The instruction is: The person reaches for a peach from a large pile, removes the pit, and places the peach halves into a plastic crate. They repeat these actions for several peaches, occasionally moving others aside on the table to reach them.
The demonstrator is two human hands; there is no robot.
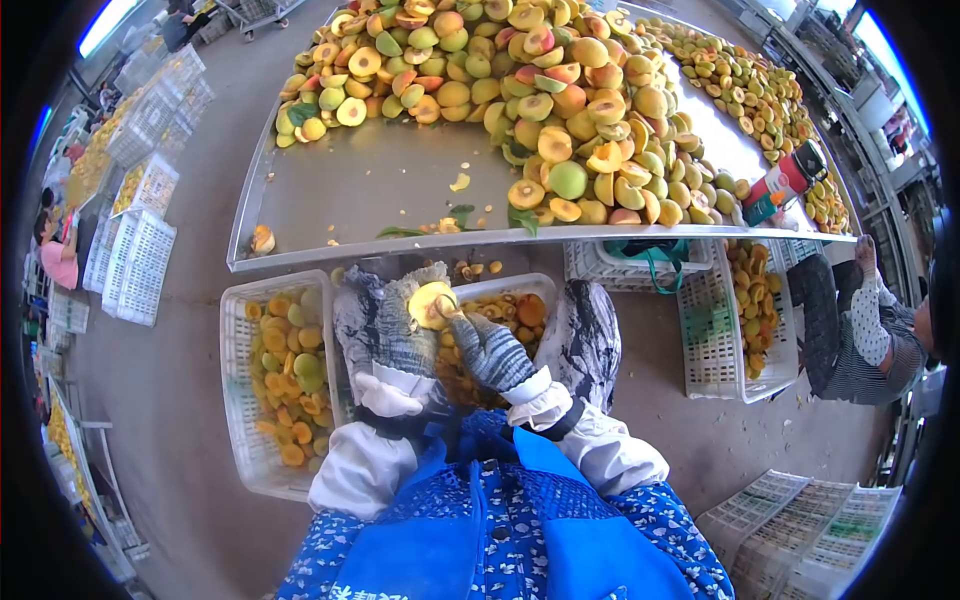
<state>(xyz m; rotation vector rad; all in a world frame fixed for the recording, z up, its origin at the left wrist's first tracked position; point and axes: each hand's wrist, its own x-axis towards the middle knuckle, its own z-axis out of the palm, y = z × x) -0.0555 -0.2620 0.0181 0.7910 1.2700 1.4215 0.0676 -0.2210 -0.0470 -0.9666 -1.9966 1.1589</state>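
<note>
Left hand (408,330) holds a halved stone fruit (432,304) at the crate's (550,296) edge (presumably to catch bits); right hand (490,350) curls against the fruit, grip unclear.

The bench (380,175) across the top of the frame is surfaced in smooth, shiny metal. At centre, the left hand (407,325) and the right hand (492,350) are covered in rough, matt knitted cloth. The crate (236,390) at centre left is moulded in smooth-looking plastic. At the bottom, matt printed cloth is seen on the garment (662,530).
</note>
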